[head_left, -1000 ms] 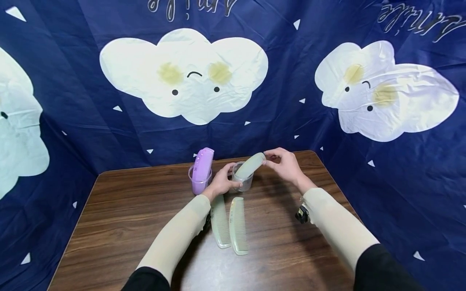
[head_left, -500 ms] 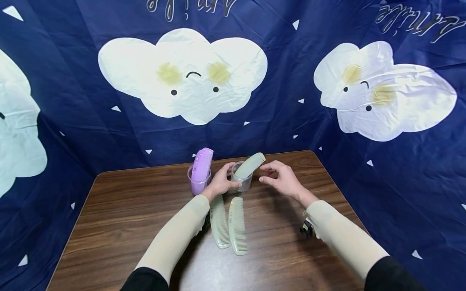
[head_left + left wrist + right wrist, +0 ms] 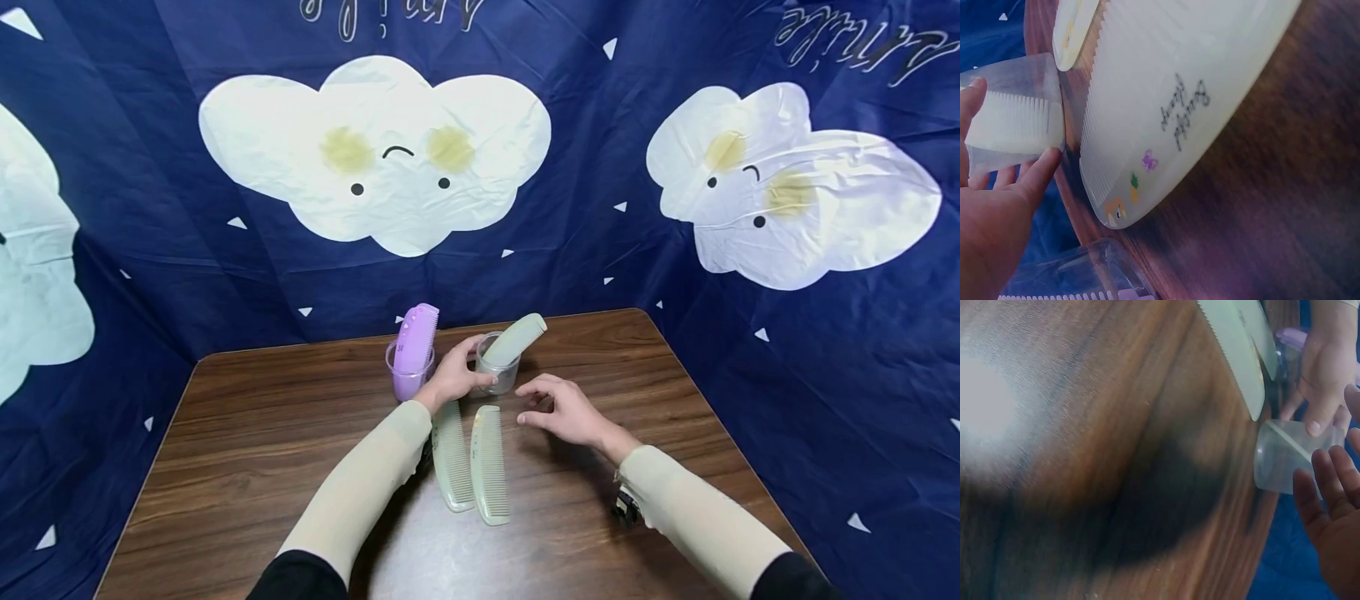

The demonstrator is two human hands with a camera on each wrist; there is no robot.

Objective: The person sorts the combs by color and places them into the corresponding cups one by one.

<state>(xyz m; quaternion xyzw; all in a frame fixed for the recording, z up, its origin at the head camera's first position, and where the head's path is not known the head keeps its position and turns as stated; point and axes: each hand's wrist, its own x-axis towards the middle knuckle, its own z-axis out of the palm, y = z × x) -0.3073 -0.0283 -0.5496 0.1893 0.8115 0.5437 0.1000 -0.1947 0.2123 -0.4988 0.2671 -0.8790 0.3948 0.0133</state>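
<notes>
My left hand (image 3: pixel 453 375) holds a clear plastic cup (image 3: pixel 502 382) near the back of the table, thumb on its near side and fingers on the far side. A pale green comb (image 3: pixel 517 337) leans inside that cup, its upper end jutting out to the right. My right hand (image 3: pixel 564 408) hovers just right of the cup with loosely bent fingers and nothing between them. Two more pale green combs lie on the table: one comb (image 3: pixel 491 467) nearer the right hand, the other comb (image 3: pixel 453 462) partly hidden under the left wrist.
A second clear cup (image 3: pixel 409 385) left of my left hand holds purple combs (image 3: pixel 417 337) standing upright. The wooden table (image 3: pixel 247 450) ends at a blue curtain (image 3: pixel 600 167) with white clouds at the back and sides.
My right hand has let go of the comb in the cup and moved down toward the table. The comb stays leaning there; my left hand keeps its hold on the cup.
</notes>
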